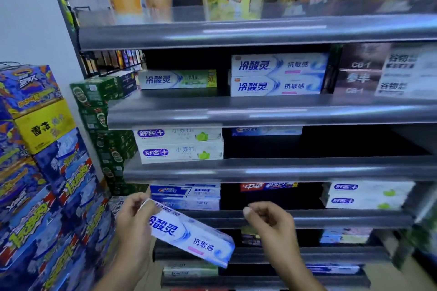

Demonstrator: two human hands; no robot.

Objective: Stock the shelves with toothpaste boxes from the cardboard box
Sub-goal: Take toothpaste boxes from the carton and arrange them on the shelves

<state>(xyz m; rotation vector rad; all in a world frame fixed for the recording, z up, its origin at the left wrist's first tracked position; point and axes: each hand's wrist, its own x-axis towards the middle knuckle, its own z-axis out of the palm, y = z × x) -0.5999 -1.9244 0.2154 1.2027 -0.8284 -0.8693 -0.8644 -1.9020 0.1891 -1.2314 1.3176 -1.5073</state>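
Observation:
My left hand point(136, 222) grips the left end of a white-and-blue toothpaste box point(192, 236), which slants down to the right in front of the lower shelves. My right hand point(272, 222) hovers beside the box's right end with fingers curled, holding nothing and not touching it. Two matching white-and-blue boxes point(277, 75) are stacked on an upper grey shelf point(260, 111). The cardboard box is out of view.
Other toothpaste boxes fill the shelves: a green-striped one point(177, 79), two white ones point(181, 145), blue ones point(185, 196), two more at right point(364, 194). Dark gaps lie mid-shelf. Stacked drink cartons point(42, 172) and green cases point(106, 111) stand at left.

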